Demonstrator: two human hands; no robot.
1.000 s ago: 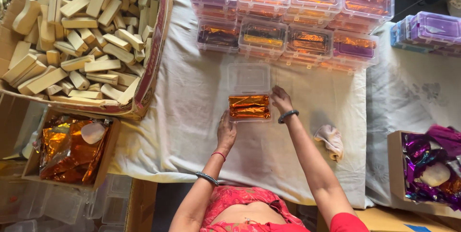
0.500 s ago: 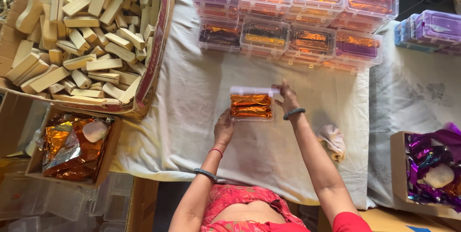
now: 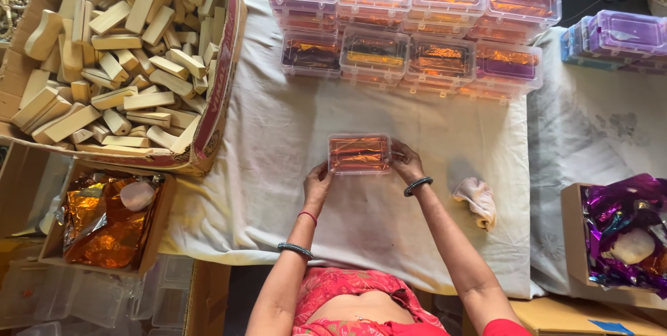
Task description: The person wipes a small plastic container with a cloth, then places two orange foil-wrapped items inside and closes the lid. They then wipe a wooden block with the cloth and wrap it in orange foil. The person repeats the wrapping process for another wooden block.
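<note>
On the white cloth [image 3: 278,141] covering the table, the scene is dominated by a large cardboard box [image 3: 208,127] heaped with pale wooden blocks [image 3: 111,51] at the left. Behind the work area, finished clear cases with orange foil inside [image 3: 410,23] are stacked in two rows, so much of the packing appears done, while the full box suggests plenty is left. Smaller boxes of orange foil [image 3: 104,225] and purple foil [image 3: 625,232] are set at either side. At the centre, one clear plastic case [image 3: 359,154], lid on, is gripped at its ends by the left hand [image 3: 318,184] and right hand [image 3: 406,162], fingers curled against it. A crumpled rag [image 3: 476,197] lies nearby.
</note>
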